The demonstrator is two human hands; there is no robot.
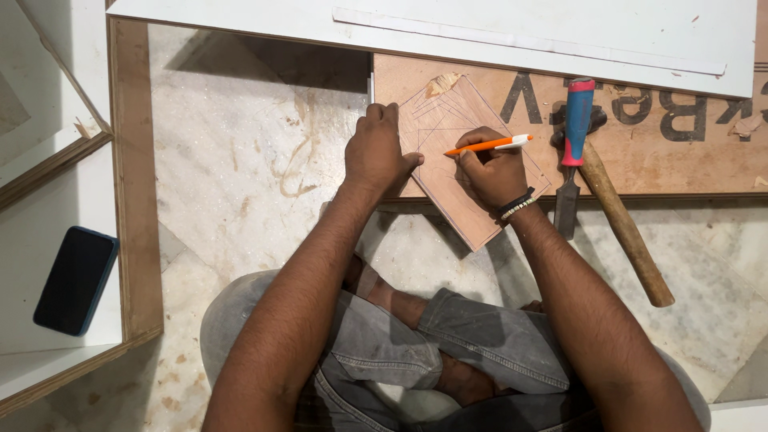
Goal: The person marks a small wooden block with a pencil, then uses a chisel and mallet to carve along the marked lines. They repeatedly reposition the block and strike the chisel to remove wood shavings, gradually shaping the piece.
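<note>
Resting on a larger brown board (664, 152) that lies on the marble floor (232, 184), the small plywood piece (472, 212) sits turned at a slant, its long axis running from upper left to lower right, one corner jutting past the board's near edge toward the person's crossed legs; its face is smooth, pale reddish-brown, and ruled with thin pencil lines that fan out from the chipped upper corner; the left hand (374, 152) lies on the piece's left edge, fingers curled down and pressing it flat, gripping nothing else; the right hand (492, 170) is closed around an orange pen (490, 145) with a white cap end, and the pen lies nearly level, its long axis left to right, the orange tip pointing left onto the drawn lines and the white end pointing right; a beaded band and a dark band circle the right wrist; just beside that hand, to the right, a chisel (574, 144) with a blue and red plastic handle points its steel blade toward the person, its long axis almost upright in the view; a hammer (620, 220) with a round, worn wooden handle lies crossed under it, the handle slanting down to the right onto the floor; above, a white laminated panel (448, 28) spans the top; far to the left a dark phone (76, 280) in a blue case lies on a white shelf with raw plywood edging; the person wears grey trousers.
</note>
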